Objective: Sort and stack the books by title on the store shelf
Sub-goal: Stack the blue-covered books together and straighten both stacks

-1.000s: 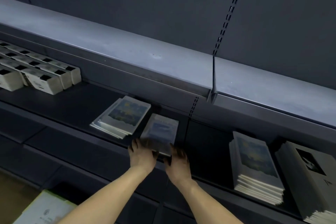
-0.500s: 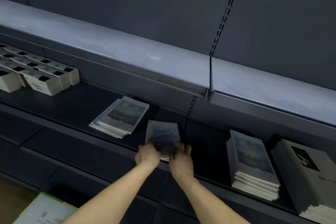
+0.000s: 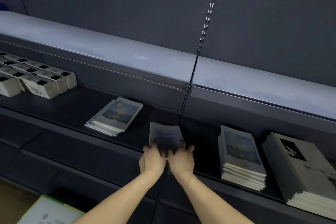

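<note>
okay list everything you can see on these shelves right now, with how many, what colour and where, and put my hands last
held books: small blurred bundle, blue-grey cover, lower shelf centre, between both hands
low book stack: one, pale covers with blue-yellow picture, lower shelf, left of the held books
tall book stack: one, same blue-yellow cover, lower shelf right
grey book stack: one, grey cover with dark picture, far right
white boxes: several in rows, white with black patches, lower shelf far left
upper shelf: one, pale grey
pale sheet: one, whitish, bottom left
left hand: grips the held books
right hand: grips the held books
</note>
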Motion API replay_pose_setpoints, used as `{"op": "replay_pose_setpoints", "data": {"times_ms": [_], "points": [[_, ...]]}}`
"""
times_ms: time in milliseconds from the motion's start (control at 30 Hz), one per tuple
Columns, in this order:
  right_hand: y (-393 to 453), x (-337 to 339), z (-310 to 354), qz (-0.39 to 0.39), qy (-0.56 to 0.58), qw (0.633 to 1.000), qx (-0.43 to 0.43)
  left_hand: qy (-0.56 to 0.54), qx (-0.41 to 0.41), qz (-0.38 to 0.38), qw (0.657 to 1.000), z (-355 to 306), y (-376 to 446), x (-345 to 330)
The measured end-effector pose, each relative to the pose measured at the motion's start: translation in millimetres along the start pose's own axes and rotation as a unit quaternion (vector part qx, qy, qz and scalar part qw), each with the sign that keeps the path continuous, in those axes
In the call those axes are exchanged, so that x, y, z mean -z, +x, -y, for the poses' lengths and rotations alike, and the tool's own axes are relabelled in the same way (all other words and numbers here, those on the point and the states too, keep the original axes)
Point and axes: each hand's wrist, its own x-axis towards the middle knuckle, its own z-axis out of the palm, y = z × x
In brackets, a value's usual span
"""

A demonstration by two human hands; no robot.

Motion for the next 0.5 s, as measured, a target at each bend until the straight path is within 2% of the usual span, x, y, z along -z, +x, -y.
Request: {"op": "replay_pose_setpoints", "data": {"times_ms": [167, 500], "points": [[-1, 22, -19, -0.061, -0.018, 0.997, 0.038, 0.004, -0.042, -0.02, 0.999, -24, -11, -9], [5, 81, -73, -0.14, -0.012, 0.99, 0.024, 0.006, -0.126, -0.006, 0.992, -94, -32, -36]]}}
